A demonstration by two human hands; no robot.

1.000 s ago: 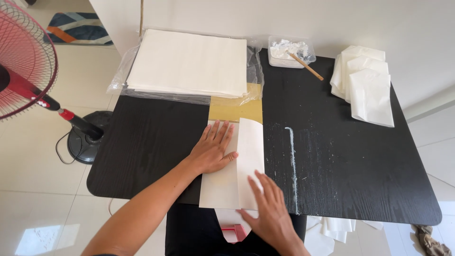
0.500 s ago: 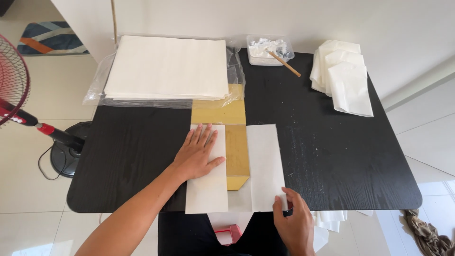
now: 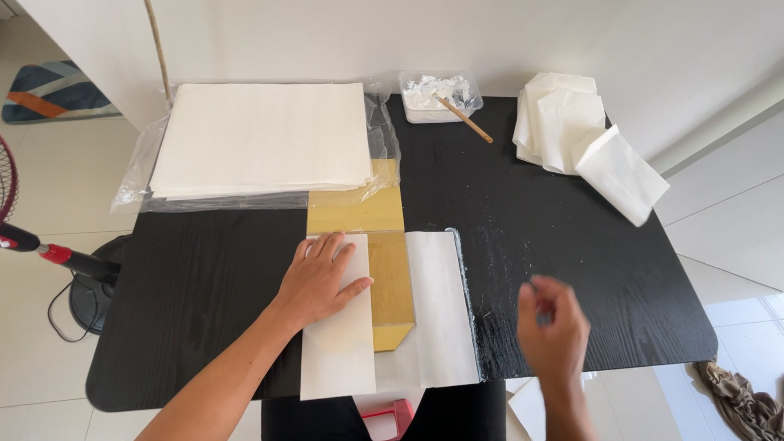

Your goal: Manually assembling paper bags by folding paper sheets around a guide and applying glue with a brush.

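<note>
Pressing flat on the left flap of a white paper sheet (image 3: 343, 343), the left hand (image 3: 320, 282) lies palm down with fingers spread wide and grips nothing; it seems there to keep the sheet from sliding on the black wood-grain desk (image 3: 204, 286). The sheet sits at the middle of the desk's near edge, its lower end hanging just over that edge. It is folded around a flat golden-yellow board (image 3: 359, 208), which shows between the two flaps and runs up toward the desk's far edge. The right flap (image 3: 441, 318) lies open and flat, and along its right edge a pale, wet-looking streak (image 3: 478, 310) marks the dark desk (probably paste, though I cannot be sure).

The right hand (image 3: 554, 327) hangs in the air over the near right part of the desk, apart from the sheet, fingers loosely curled and blurred; it appears to hold nothing, but I cannot tell for certain.

At the far left corner a thick stack of white sheets (image 3: 261, 135) rests on crinkled clear plastic wrap. At the middle of the far edge stands a shallow clear tub (image 3: 412, 110) of white paste with a wooden stick (image 3: 465, 120) leaning out of it. Near the far right corner, finished white paper bags (image 3: 584, 135) lie in a loose, overlapping pile.
</note>
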